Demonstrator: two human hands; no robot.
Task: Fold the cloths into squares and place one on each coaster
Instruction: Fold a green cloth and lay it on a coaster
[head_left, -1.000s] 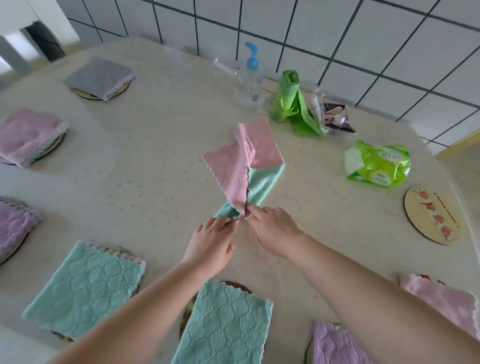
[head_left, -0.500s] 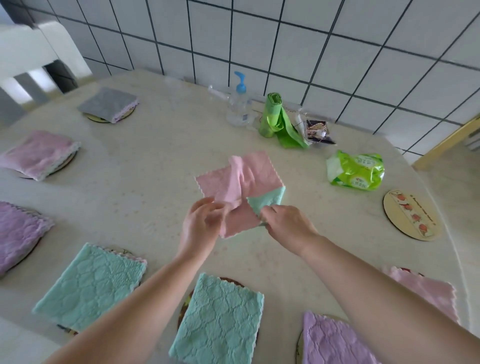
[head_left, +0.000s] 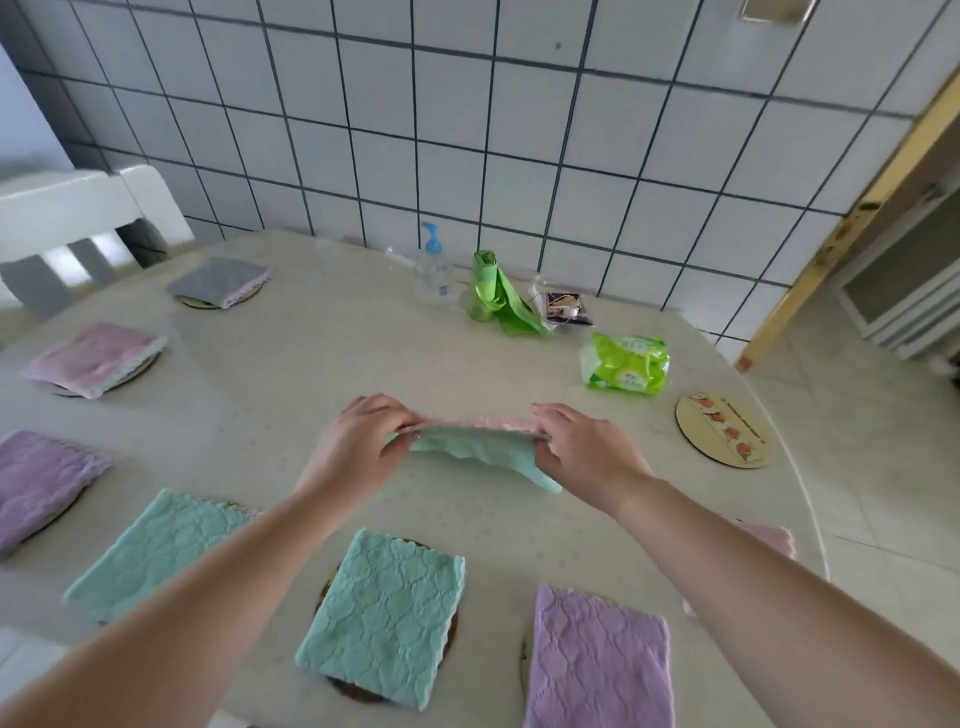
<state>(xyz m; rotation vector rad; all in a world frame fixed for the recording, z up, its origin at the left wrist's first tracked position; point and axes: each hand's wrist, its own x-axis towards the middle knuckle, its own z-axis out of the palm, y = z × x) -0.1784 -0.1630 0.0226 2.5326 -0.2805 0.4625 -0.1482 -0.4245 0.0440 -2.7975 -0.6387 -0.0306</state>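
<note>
From my remote feed: folded cloths (head_left: 387, 613) cover the near coasters at 6 o'clock. Mid-table, left hand (head_left: 358, 449) and right hand (head_left: 584, 457) each pinch an end of the mint-and-pink cloth (head_left: 478, 449), held taut. I'd match corners before creasing; the bare coaster (head_left: 722, 430) waits at 2 o'clock.
</note>
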